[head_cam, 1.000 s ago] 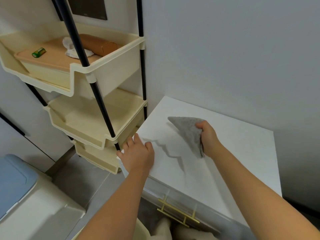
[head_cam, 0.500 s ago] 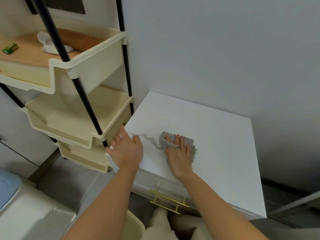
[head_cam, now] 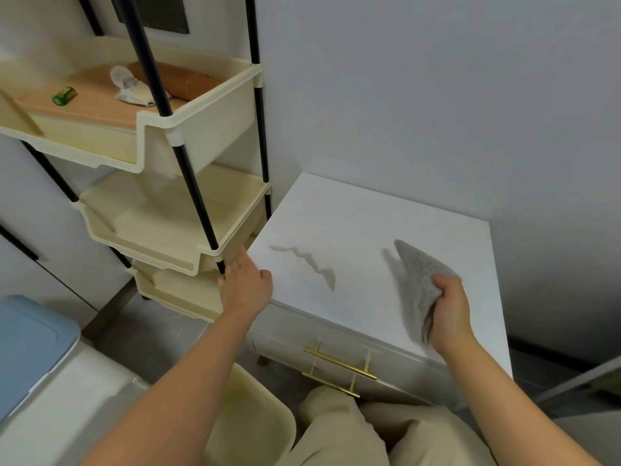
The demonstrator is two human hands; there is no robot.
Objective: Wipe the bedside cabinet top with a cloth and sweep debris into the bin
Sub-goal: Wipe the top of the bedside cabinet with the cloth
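The white bedside cabinet [head_cam: 353,216] stands against the grey wall, its top bearing a dark wavy wet streak [head_cam: 309,265] near the left side. My right hand [head_cam: 448,311] grips a grey cloth [head_cam: 418,280], lifted off the top over the cabinet's right front part, one corner pointing up. My left hand [head_cam: 245,285] rests on the cabinet's front left corner, fingers curled over the edge. A cream bin [head_cam: 258,415] sits on the floor below, between my left arm and my knees.
A cream tiered rack [head_cam: 201,105] with black poles stands just left of the cabinet, its top tray holding a brown roll, crumpled paper and a green battery. A white box with a blue lid [head_cam: 30,344] is at the lower left. Gold drawer handles [head_cam: 339,361] face me.
The cloth was pressed flat on the top near the left; now my right hand has moved right and lifted it off the surface. The wet streak is uncovered. My left hand stayed on the corner.
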